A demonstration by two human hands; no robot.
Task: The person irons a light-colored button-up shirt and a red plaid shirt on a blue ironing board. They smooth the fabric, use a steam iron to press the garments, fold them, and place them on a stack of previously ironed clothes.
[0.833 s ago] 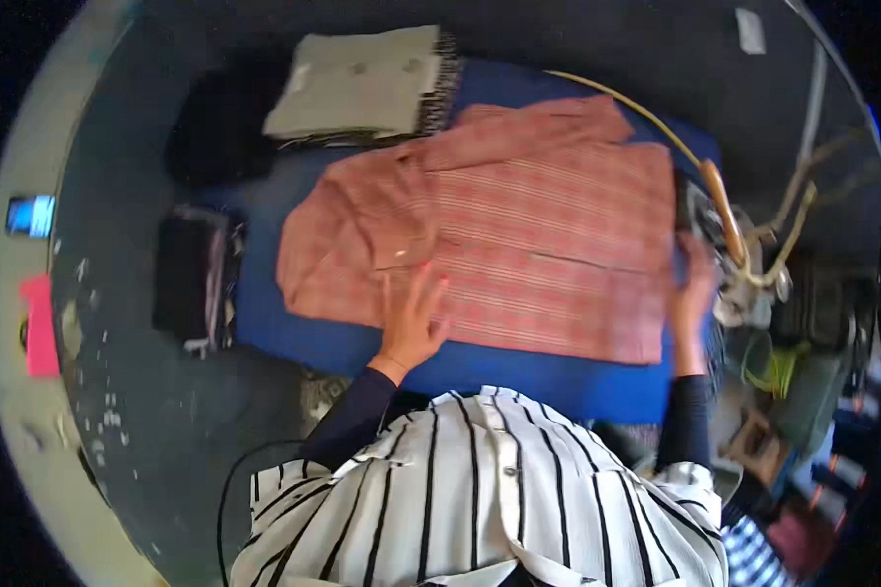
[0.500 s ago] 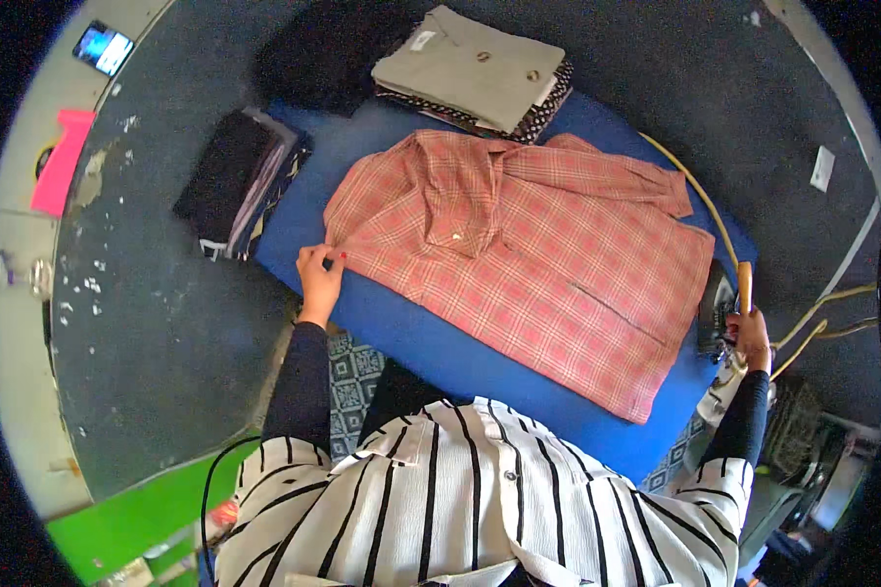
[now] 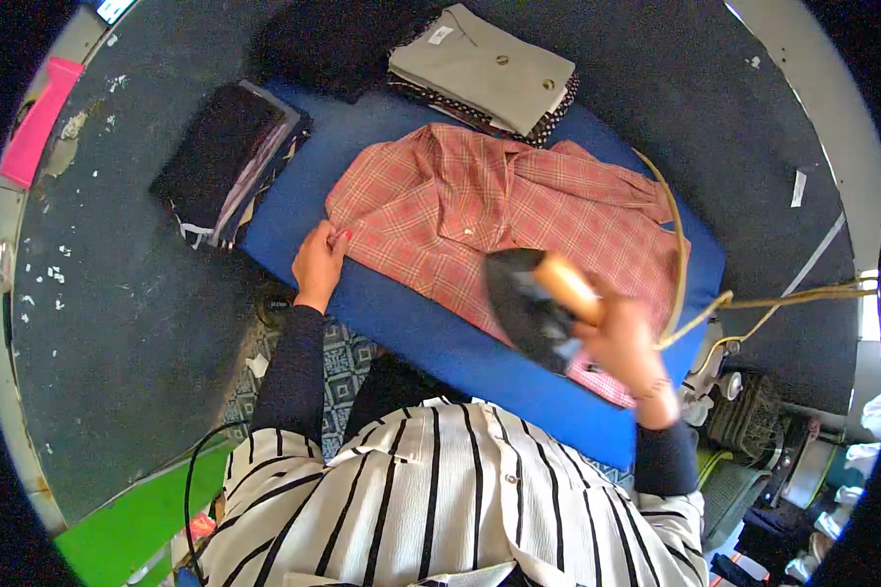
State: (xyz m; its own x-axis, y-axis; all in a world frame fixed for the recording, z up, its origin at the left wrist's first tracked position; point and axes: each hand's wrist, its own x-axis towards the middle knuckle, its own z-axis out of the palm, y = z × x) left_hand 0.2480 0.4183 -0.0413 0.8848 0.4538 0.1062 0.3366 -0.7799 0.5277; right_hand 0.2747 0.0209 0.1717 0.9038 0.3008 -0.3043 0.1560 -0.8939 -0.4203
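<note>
A pink plaid shirt (image 3: 392,210) is spread on a blue padded ironing surface (image 3: 392,313). At the shirt's left edge, my left hand (image 3: 318,266) is closed, pinching the fabric between thumb and fingers. My right hand (image 3: 628,342), blurred by motion, grips the wooden handle of a black iron (image 3: 519,305). The iron is over the lower middle of the shirt and hides part of it. Whether its sole touches the cloth, I cannot tell. A yellowish cord (image 3: 677,235) trails past the shirt's right side.
A folded grey garment (image 3: 489,68) tops a stack at the back. Another pile of dark folded clothes (image 3: 220,157) lies at the left edge. To the right, the cord (image 3: 803,293) runs off over the dark floor. A pink sheet (image 3: 41,122) is at far left.
My right hand has brought the iron from the right edge leftward over the shirt, and the cord has swung with it. My left hand keeps its pinch on the shirt's left edge.
</note>
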